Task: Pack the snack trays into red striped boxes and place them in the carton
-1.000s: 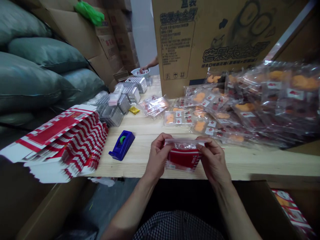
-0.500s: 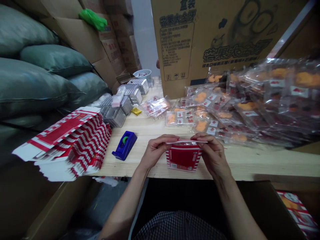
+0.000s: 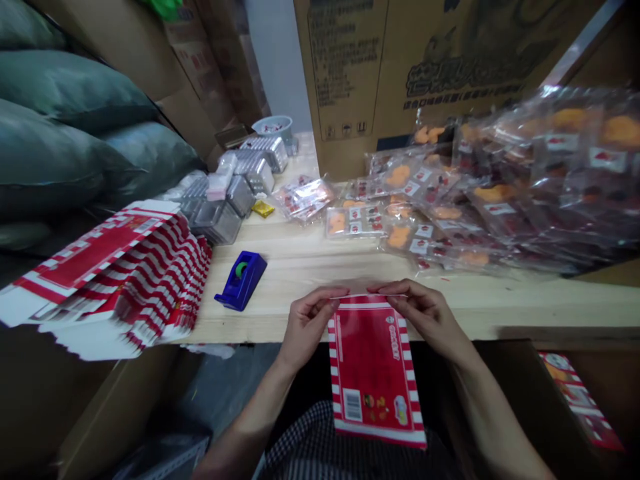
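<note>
A red box (image 3: 373, 367) with red-and-white striped edges hangs at the table's front edge, its printed face with a barcode turned toward me. My left hand (image 3: 310, 323) pinches the box's top left corner between thumb and fingers. At the top right corner, my right hand (image 3: 425, 310) grips the same edge, thumb in front and fingers behind. The top edge looks pressed flat between both hands. Nothing of the inside shows.
Flattened striped boxes (image 3: 125, 273) are piled at the left, beside a blue tape dispenser (image 3: 243, 280). Clear packets (image 3: 500, 193) heap up at the right before a large carton (image 3: 350, 80). Plastic cases (image 3: 220, 213), a gold packet (image 3: 263, 209) and a bowl (image 3: 273, 127) stand farther back.
The box has tipped so its printed face shows at full length, and it has come nearer to me. Both hands still hold its top edge. The camera view has shifted downward.
</note>
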